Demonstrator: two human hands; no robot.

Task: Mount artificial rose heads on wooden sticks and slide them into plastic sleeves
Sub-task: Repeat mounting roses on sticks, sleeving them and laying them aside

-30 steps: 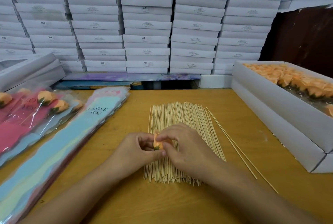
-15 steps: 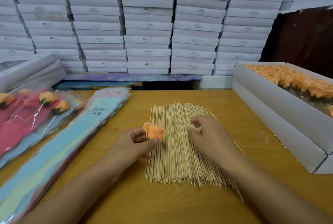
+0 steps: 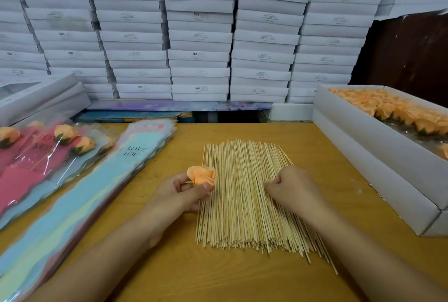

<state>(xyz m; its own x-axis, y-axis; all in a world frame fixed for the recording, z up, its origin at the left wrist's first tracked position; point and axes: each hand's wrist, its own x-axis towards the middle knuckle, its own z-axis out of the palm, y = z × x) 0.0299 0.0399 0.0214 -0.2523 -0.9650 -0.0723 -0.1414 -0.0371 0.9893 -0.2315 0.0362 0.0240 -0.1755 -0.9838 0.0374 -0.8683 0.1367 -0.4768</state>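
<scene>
Left hand (image 3: 180, 192) pinches rose head (image 3: 201, 175) base-down, likely readying it for mounting; right hand (image 3: 289, 186), fingers curled on stick pile (image 3: 244, 195), grasp unclear.

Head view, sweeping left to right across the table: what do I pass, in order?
Finished roses in pink sleeves → stack of empty "I LOVE YOU" sleeves → left hand holding a rose head → pile of wooden sticks → right hand on the pile → white box of rose heads.
</scene>
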